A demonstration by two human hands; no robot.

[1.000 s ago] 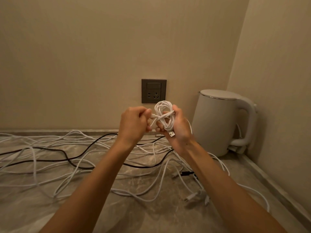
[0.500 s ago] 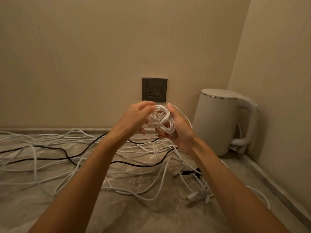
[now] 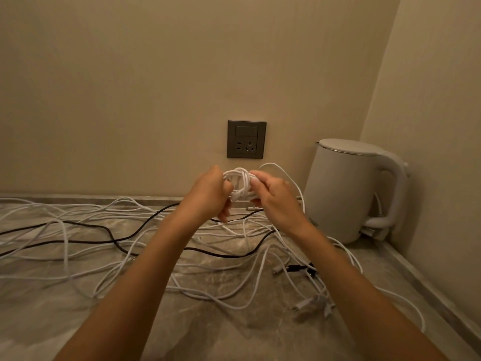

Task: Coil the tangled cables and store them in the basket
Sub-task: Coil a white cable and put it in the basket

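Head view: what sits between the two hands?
A small white cable bundle fills the gap, gripped by the left hand and the right hand. The head view shows it.

Loose cables cut off at left edge; coil half behind fingers.

The light is dim and warm yellow. White cables just below the socket look yellowish. Right of the socket, a thin bright line shines on the kettle lid; the corner past it is darker. Far below the socket, the arms look blurry.
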